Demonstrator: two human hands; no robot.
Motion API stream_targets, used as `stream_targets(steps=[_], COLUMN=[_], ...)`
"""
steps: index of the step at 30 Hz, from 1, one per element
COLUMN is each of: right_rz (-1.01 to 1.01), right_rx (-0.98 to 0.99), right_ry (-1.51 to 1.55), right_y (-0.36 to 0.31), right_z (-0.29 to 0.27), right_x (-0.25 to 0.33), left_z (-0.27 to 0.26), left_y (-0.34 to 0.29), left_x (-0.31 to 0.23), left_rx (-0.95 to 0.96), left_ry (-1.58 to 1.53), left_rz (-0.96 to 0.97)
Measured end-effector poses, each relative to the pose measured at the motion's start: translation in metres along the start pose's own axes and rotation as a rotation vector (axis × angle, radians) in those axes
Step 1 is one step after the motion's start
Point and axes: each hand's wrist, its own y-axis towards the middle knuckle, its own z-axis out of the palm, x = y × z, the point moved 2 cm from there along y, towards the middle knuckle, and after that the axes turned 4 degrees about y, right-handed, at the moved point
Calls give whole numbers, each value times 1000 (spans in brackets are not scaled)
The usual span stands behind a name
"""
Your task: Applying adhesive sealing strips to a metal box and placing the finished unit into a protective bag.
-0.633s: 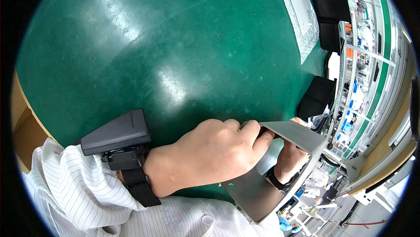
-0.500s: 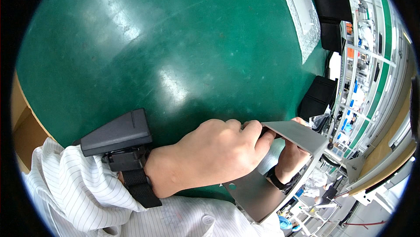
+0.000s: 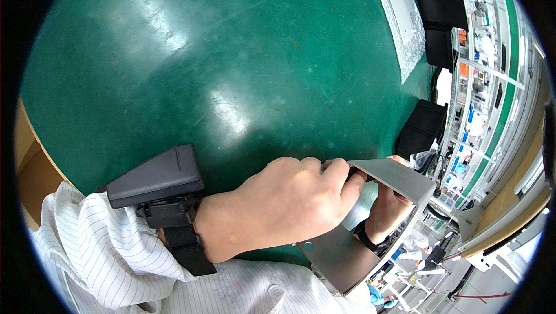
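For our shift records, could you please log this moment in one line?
left hand: curled fingers at edge of metal part | right hand: seen through its opening, grip unclear | white panel: on bubble wrap

A bent grey metal frame (image 3: 397, 176) is held tilted, open-sided.

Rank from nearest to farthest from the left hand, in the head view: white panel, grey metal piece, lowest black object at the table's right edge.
1. Grey metal piece, immediately right of the left hand.
2. Lowest black object, farther right and higher.
3. White panel, top right, on bubble wrap.
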Motion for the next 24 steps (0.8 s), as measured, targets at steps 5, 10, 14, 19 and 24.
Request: stream_targets(steps=[5,10,14,19,24], right_rz=[-89,-168,-146,-81,-55], right_rx=[-34,-20,32,99,126], right_ry=[-108,-182,-212,-339,-206], right_y=[-4,-4,-7,-9,-10], right_z=[1,-4,-6,-28,-33], right_x=[-2,4,13,27,23], left_z=[1,1,-1,2,3], left_y=[-1,0,-3,-2,-6], left_x=[0,1,1,-1,-4], left_rx=[29,15,-10,-7,-27], left_ry=[19,32,40,57,45], left_rz=[13,41,37,66,80])
